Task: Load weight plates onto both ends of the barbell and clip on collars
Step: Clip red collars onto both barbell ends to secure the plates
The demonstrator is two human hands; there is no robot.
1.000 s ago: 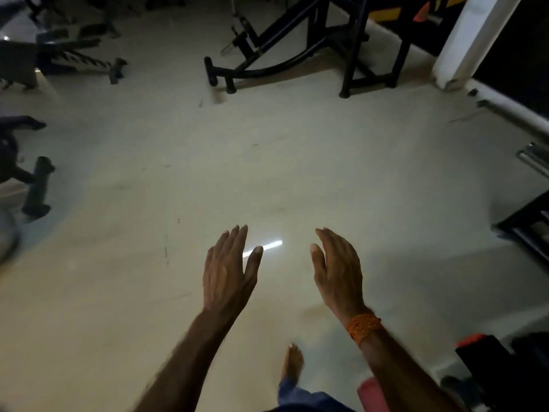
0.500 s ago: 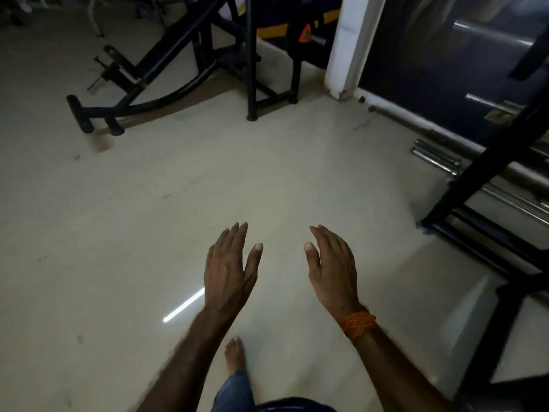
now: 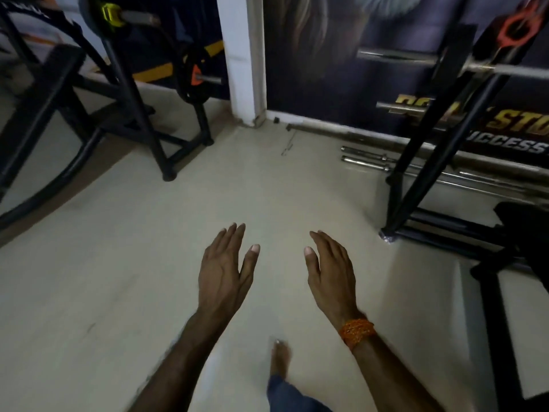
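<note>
Holding both hands out, palms down, above the floor point(image 3: 148, 263), well apart from every thing in view. Left hand point(image 3: 222, 275) showing fingers point(image 3: 234, 236) straight and close together, thumb angled out, gripping nothing. Right hand point(image 3: 331, 272) mirroring it, fingers point(image 3: 323, 239) loosely extended, thumb apart, touching nothing; wearing an orange beaded band point(image 3: 356, 330) at the wrist.

Resting high on the black rack point(image 3: 416, 179) at the upper right: a steel barbell point(image 3: 401, 56), blurred, its far end cut off by the frame edge. Sitting on an upright just above it: a round orange collar point(image 3: 518, 23), also blurred. Showing a second bar point(image 3: 416, 107) lower on the rack, dull and brassy. Lying on the floor along the wall behind the rack: several chrome bars point(image 3: 365, 159), parallel, partly hidden by the rack leg.

Standing at the upper left: a black tubular machine point(image 3: 139, 120) with a curved base, carrying a dark round plate point(image 3: 190, 81) with an orange hub, and near the top edge another plate point(image 3: 92, 13) beside a yellow clip, cropped and hard to make out. Running between the two: a white pillar point(image 3: 242, 55). Covering the wall at right: a dark banner point(image 3: 326, 69) with gold lettering, only partly readable.

Looking smooth and pale, the floor reflecting faintly. Stepping forward at the bottom: a bare foot point(image 3: 280, 356) and a blue trouser leg, blurred. Cut off at the right edge: a dark shape, impossible to identify.
</note>
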